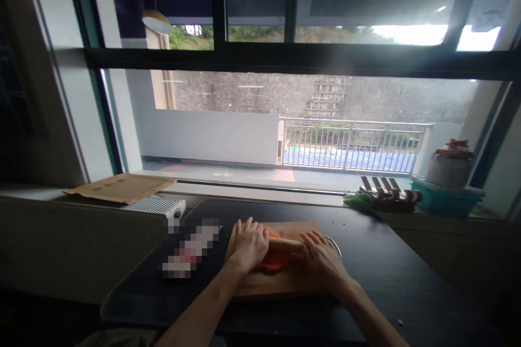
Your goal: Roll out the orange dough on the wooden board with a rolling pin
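Note:
A pale wooden rolling pin [286, 244] lies across a flat piece of orange dough [277, 262]. Beneath both is a wooden cutting board [260, 288] with a metal handle [334, 245] at its right side. My left hand [249, 244] is closed over the pin's left end, palm down, covering that end. Over the right end curves my right hand [321, 260], its fingers pointing forward and its palm on the pin. The dough shows between the two hands, mostly on the near side of the pin.
The board rests on a dark table [378, 282]. Left of it lies a pixelated flat item [191, 252]. Brown paper [122, 187] covers part of a white slatted unit [157, 206]. On the right sill stand a teal container [448, 198], a lidded jar [451, 169] and a brown rack [386, 195].

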Action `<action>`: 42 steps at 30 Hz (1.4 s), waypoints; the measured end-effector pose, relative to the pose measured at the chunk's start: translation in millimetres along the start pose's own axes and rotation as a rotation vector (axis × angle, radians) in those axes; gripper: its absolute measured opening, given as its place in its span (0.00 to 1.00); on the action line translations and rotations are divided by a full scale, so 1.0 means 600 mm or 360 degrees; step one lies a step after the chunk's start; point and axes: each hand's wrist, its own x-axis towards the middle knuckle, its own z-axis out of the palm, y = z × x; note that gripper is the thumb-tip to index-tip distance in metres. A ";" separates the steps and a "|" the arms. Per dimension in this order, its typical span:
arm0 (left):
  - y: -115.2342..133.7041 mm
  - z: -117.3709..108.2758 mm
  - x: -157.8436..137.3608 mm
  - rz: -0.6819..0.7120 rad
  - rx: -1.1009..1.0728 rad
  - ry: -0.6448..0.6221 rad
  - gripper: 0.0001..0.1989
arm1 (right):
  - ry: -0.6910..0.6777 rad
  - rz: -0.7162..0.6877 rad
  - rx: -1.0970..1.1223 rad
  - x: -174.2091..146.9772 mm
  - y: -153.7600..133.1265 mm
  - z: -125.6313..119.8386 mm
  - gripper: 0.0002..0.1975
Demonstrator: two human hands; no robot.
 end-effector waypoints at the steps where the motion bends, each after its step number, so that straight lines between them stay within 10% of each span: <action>1: 0.006 0.006 0.025 0.0026 0.0007 -0.0037 0.16 | 0.0019 0.0027 -0.0016 -0.001 0.012 0.000 0.22; 7: 0.020 0.028 0.129 0.0188 -0.0038 -0.0243 0.18 | 0.0198 0.0006 -0.0028 -0.017 0.016 0.002 0.21; 18: -0.070 -0.009 -0.008 0.0298 -0.0139 -0.0411 0.25 | 0.0505 -0.0355 -0.0076 -0.111 -0.094 0.015 0.22; 31: 0.059 0.019 0.109 -0.0020 -0.0077 -0.0443 0.18 | 0.0579 -0.0413 -0.0060 -0.087 -0.004 0.058 0.26; 42: -0.033 -0.009 0.011 -0.0010 -0.0064 -0.0349 0.21 | 0.0675 -0.0526 -0.0175 -0.137 -0.108 0.056 0.29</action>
